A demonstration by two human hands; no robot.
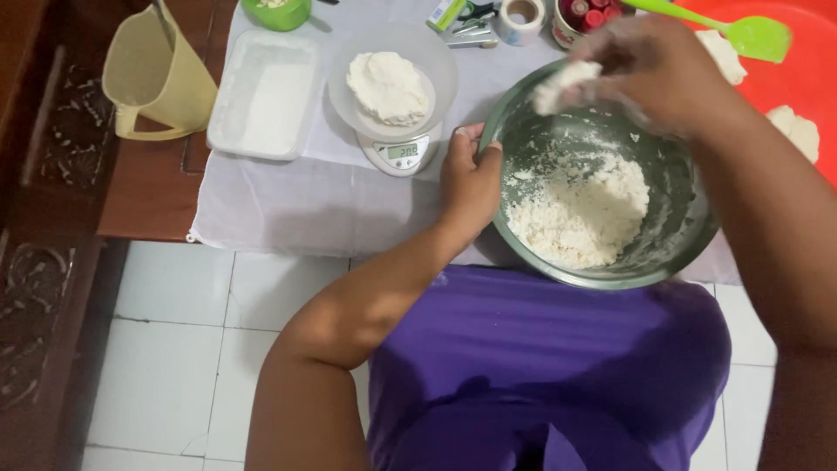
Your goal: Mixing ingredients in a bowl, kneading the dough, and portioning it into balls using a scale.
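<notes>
A metal bowl of crumbly white dough sits at the table's near edge. My left hand grips the bowl's left rim. Above the bowl, my right hand pinches a lump of dough, its fingers dusted white. To the left, a small digital kitchen scale carries a clear bowl with a mound of dough in it.
A white rectangular tray and a yellow plastic jug lie left of the scale. A red tray at right holds dough pieces and a green spatula. Tape roll, green cup behind.
</notes>
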